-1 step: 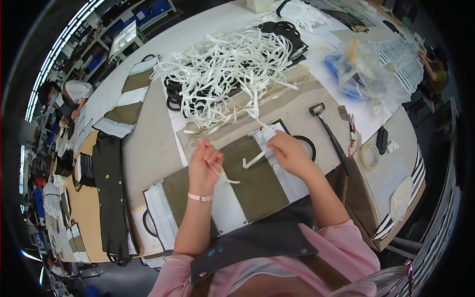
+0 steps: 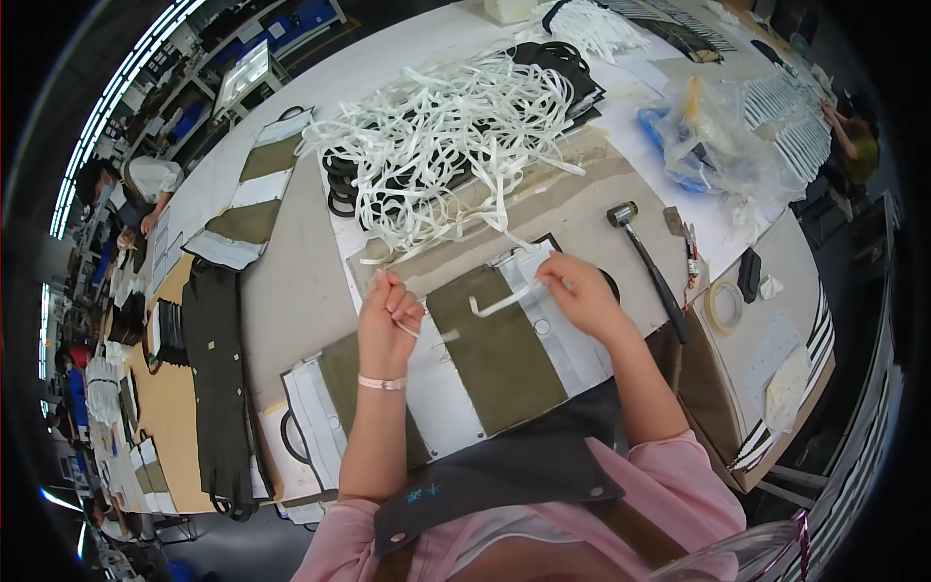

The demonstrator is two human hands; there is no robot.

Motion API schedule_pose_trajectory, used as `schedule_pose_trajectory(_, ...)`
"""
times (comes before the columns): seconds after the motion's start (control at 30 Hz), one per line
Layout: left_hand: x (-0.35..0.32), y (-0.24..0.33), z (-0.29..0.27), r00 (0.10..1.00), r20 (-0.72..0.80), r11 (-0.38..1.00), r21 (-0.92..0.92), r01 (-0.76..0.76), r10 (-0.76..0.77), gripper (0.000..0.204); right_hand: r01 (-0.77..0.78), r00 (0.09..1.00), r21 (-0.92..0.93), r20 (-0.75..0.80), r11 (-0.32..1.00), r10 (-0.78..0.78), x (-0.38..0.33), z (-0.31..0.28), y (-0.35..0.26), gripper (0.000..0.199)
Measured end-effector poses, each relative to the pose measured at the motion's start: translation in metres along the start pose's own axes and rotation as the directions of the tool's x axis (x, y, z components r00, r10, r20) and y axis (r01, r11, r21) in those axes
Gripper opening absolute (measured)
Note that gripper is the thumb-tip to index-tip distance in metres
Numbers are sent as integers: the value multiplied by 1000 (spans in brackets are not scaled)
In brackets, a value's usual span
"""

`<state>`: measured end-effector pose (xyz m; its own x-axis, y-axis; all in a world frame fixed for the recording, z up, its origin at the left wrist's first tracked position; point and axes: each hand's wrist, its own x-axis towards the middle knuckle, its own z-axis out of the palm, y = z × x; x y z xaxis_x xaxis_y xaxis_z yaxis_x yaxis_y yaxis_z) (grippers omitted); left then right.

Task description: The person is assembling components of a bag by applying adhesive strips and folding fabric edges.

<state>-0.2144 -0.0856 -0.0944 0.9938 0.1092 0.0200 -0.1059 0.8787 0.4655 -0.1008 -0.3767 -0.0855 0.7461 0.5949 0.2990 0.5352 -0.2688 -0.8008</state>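
My left hand (image 2: 390, 315) is closed, fingers curled around a thin white strip whose end sticks out below them. My right hand (image 2: 582, 294) pinches a white ribbon (image 2: 504, 303) between thumb and fingers; its loose end hangs to the left, bent at the tip. Both hands are raised over a fabric panel (image 2: 495, 369) with olive and white bands, dark edges and small metal snaps. It lies at the near table edge, against my dark apron. A black loop handle (image 2: 293, 436) shows at its left end; one at the right is partly hidden by my right hand.
Beyond the panel lies a tangled heap of white ribbons (image 2: 456, 126) over dark handles. To the right are a hammer (image 2: 648, 262), a tape roll (image 2: 723, 307) and plastic bags (image 2: 708, 136). Dark folded fabric (image 2: 218, 378) lies left. Other people work at the far left and right.
My hands have moved slightly apart, the left one leftward and the right one rightward. The strips have shifted with them. The panel has stayed nearly in place.
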Motion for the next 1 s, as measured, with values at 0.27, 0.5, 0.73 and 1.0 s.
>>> schedule_pose_trajectory(0.27,-1,6,50,963,22,-575,806,142,269,19,-74,996,222,67,972,60,-9,-6,-7,7)
schedule_pose_trajectory(0.5,98,-4,58,933,360,-399,858,-325,13,27,92,979,242,157,966,-132,-8,15,-27,7)
schedule_pose_trajectory(0.73,159,-35,47,957,135,-759,585,-285,-255,61,-272,956,596,75,755,285,-9,-24,4,2)
schedule_pose_trajectory(1.0,179,-41,37,922,-287,-832,552,-62,-259,85,209,889,867,-361,452,281,-12,-95,52,4)
